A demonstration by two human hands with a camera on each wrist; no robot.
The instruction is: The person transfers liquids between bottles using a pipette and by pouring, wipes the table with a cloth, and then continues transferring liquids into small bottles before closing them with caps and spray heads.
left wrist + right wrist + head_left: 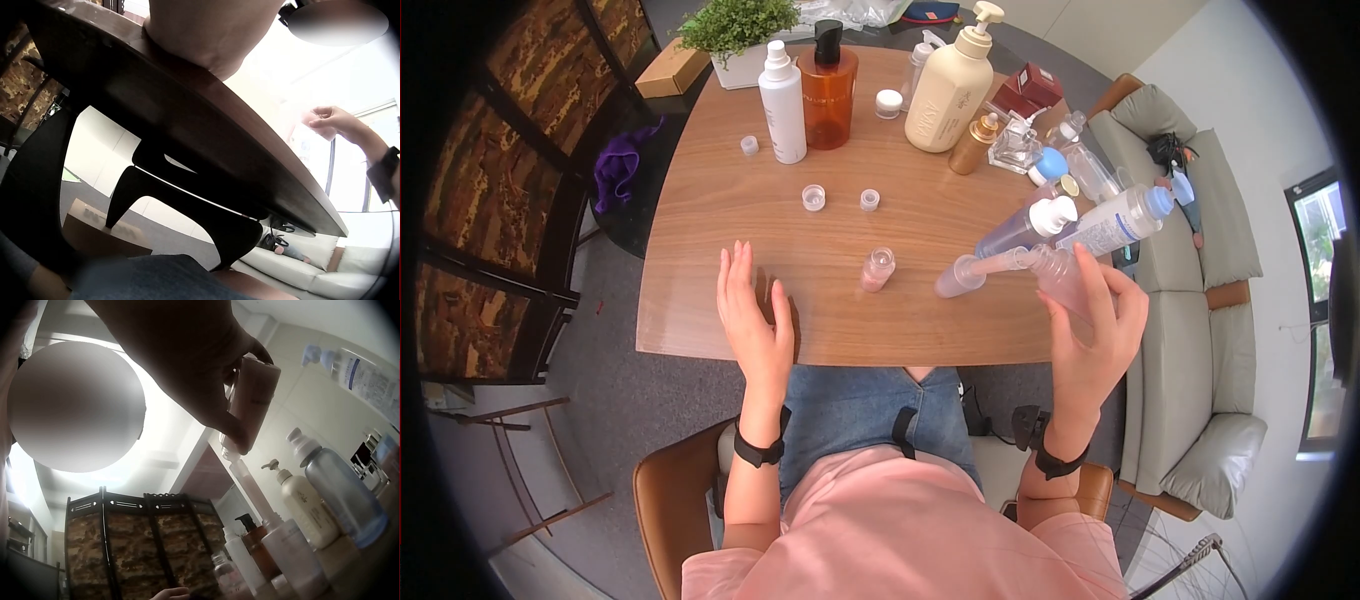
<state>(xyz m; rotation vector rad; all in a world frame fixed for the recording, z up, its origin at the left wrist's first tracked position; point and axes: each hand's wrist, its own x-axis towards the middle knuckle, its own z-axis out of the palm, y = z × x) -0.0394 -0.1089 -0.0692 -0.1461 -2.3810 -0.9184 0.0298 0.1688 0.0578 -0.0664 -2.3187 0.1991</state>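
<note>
My right hand (1097, 325) grips a pink translucent bottle (255, 403), tilted with its neck pointing down. A pinkish tube-like piece (251, 490) spans from that neck to the top of a clear pinkish bottle (292, 553) standing on the table. My left hand (757, 325) lies over the table's near edge, fingers straight and thumb apart, holding nothing. Between the hands stands a small uncapped glass bottle (878, 270) with pink in it. Behind it are two small clear caps, one wider (813, 197) and one narrower (869, 200).
Close beyond my right hand are a blue-grey pump bottle (1025, 228) and a clear labelled bottle (1115, 220). A white spray bottle (782, 105), an amber pump bottle (828, 95) and a cream pump bottle (950, 90) stand farther back on the wooden table (720, 200).
</note>
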